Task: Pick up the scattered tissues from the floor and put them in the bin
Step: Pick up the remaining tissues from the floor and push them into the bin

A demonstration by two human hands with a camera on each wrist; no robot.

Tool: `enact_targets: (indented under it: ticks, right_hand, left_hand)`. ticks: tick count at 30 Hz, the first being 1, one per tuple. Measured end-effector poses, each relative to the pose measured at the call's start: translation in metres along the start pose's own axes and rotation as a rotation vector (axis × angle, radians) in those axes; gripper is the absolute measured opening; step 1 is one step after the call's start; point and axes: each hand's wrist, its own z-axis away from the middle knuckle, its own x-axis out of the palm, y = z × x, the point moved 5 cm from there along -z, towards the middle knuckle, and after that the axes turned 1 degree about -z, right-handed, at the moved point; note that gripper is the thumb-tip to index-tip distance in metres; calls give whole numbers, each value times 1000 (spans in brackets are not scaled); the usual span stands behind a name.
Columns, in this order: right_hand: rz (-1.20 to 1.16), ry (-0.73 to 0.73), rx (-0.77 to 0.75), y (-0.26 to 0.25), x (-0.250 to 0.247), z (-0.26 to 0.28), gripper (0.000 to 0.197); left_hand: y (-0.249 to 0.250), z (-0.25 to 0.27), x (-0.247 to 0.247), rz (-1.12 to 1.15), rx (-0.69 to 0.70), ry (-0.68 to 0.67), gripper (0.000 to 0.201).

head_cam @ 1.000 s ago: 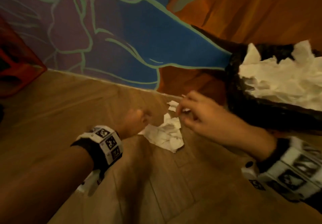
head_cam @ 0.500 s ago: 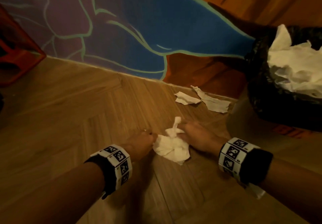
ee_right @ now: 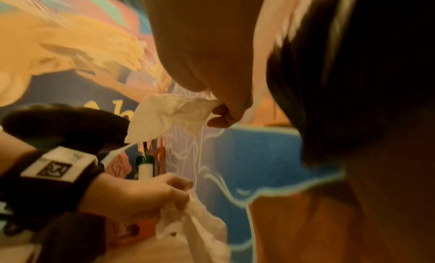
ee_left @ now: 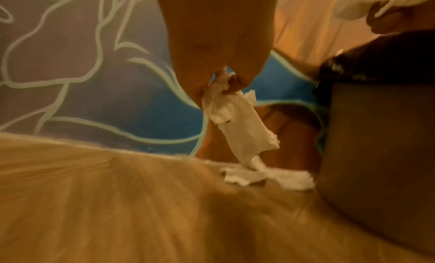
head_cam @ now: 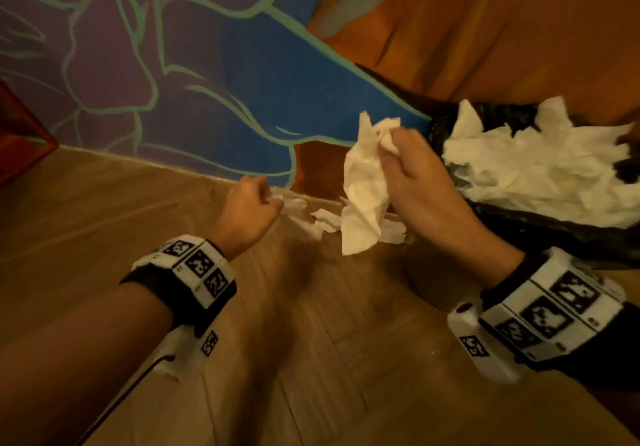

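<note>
The right hand (head_cam: 419, 185), in the centre of the head view, grasps a big tissue (head_cam: 363, 196) that hangs in the air just left of the bin (head_cam: 519, 234). The left hand (head_cam: 247, 210) pinches a smaller tissue (ee_left: 237, 122); its low end seems to touch the floor (head_cam: 138, 220), but the picture is blurred. More scraps (head_cam: 325, 222) lie by the wall (head_cam: 207, 81).

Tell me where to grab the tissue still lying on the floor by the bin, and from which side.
Pinch a raised crumpled fold of the floor tissue, coming straight down from above. It lies flat on the wooden floor close to the wall and the bin, so a sideways approach looks cramped, and only the creases stand up enough to pinch. Both the left hand and right hand already hold tissues.
</note>
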Motion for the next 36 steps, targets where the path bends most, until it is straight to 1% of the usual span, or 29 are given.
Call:
enact_targets:
  ticks: [3, 6, 8, 10, 12, 13, 15, 18, 20, 22, 23, 24, 26, 27, 29, 31, 32, 34, 36]
  right_hand:
    - [43, 100, -72, -26, -47, -5, 13]
    - [185, 193, -109, -35, -96, -5, 18]
    - [280, 274, -110, -34, -128, -2, 26]
    - [362, 354, -98, -28, -154, 5, 32]
    - [457, 356, -45, -15, -168, 14, 35]
    - [507, 313, 5, -4, -171, 18, 35]
    - [607, 166, 117, 22, -171, 26, 32]
    - [631, -67, 214, 49, -161, 39, 19]
    - [651, -187, 258, 59, -155, 46, 22]
    - [652, -286, 323, 63, -151, 48, 26]
    - [644, -319, 367, 62, -151, 47, 28]
    - [628, -339, 413, 64, -151, 46, 31]
    - [617, -389, 509, 64, -148, 45, 36]
    - [629, -415, 533, 65, -146, 45, 36]
    - [589, -435, 560, 65, -143, 44, 34]
    - [502, -488, 534, 61, -138, 44, 33]
    - [493, -530, 518, 60, -136, 41, 34]
    - [511, -640, 517, 56, -132, 39, 37]
    - [549, -721, 525, 53, -129, 36, 39]
  left_hand:
    - [40, -9, -6, 159, 81, 83, 12]
    - [78, -14, -11, 213, 185, 163, 6]
    - [99, -17, -12, 227, 241, 207, 7]
    - [119, -18, -11, 296, 279, 222, 11]
    - [140, -13, -8, 327, 332, 224, 16]
    - [151, -8, -5, 325, 368, 219, 19]
    - [174, 3, 4, 336, 433, 172, 23]
    - [202, 23, 24, 355, 517, 24, 31]
    - [215, 35, 40, 329, 562, -105, 38]
    - [224, 46, 58, 229, 618, -267, 43]
    - [226, 52, 68, 141, 659, -340, 45]
    - [228, 56, 77, 26, 709, -383, 47]
    - [228, 60, 88, -168, 787, -389, 48]
    - [227, 59, 91, -217, 794, -385, 46]
    - [227, 58, 94, -289, 793, -366, 42]
    - [228, 58, 94, -374, 817, -339, 42]
    - [228, 58, 94, -395, 824, -344, 41]
    - [229, 59, 93, -390, 826, -393, 40]
    - [229, 59, 90, -304, 839, -414, 37]
